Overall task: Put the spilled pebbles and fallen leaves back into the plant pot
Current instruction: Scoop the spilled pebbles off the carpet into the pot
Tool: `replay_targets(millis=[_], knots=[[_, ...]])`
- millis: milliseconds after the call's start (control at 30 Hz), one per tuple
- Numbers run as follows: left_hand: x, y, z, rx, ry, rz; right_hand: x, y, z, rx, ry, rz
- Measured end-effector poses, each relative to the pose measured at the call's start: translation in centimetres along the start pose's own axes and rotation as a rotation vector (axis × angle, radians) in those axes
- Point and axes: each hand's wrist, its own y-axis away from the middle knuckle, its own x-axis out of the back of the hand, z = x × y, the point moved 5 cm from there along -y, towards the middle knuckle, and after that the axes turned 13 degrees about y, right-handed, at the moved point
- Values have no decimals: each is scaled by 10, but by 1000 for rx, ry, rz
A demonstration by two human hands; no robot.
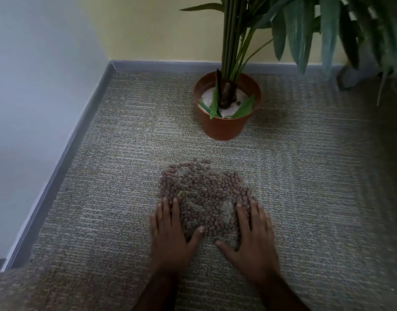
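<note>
A patch of small brown pebbles (204, 194) lies spread on the grey carpet in front of me. My left hand (170, 234) rests flat at the patch's left edge, fingers straight. My right hand (252, 236) lies flat at its right edge, fingers straight, thumb pointing inward. Both thumbs frame the near end of the pebbles. A tiny green leaf scrap (180, 193) sits among the pebbles near my left fingertips. Beyond them stands the brown plant pot (224, 129), with white filling, green stems and a few green leaves (244, 108) lying inside.
A grey skirting board (80, 131) runs along the white wall on the left and the yellow wall behind the pot. Long green foliage (327, 30) hangs over the upper right. A dark blurred object (352, 75) stands at the far right by the wall.
</note>
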Motion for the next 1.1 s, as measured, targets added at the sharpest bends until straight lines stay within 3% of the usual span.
replay_targets(millis=[367, 767, 1000, 1100], knots=[[-10, -14, 27, -179, 159, -50, 5, -58, -29, 194, -211, -30], [-15, -10, 29, -265, -6, -93, 5, -36, -20, 557, -20, -13], [-18, -18, 35, -283, -71, -44, 3, -50, -28, 506, 50, -2], [-19, -21, 41, -305, -82, 15, 6, -55, -30, 493, 89, 75]])
